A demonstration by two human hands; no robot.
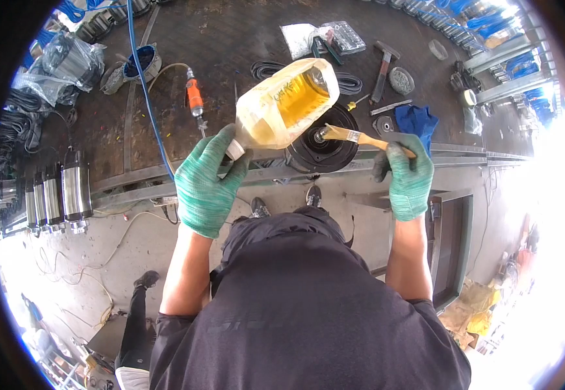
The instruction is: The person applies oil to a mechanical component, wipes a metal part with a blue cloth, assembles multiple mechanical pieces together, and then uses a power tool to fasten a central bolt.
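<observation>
My left hand, in a green and grey work glove, is closed round the capped neck of a cut-open translucent plastic jug. The jug lies tilted on its side in the air, with yellow liquid in its wide end. In my right hand, gloved the same way, is the wooden handle of a paintbrush. Its bristles point left, at the metal centre of a black round part near the bench's front edge. Whether they touch it I cannot tell. The jug partly hides this part.
On the dark bench lie a hammer, an orange air tool, a blue cloth and a dish of small parts. A blue hose hangs across the left. Metal cylinders stand at far left. Another person's leg shows at lower left.
</observation>
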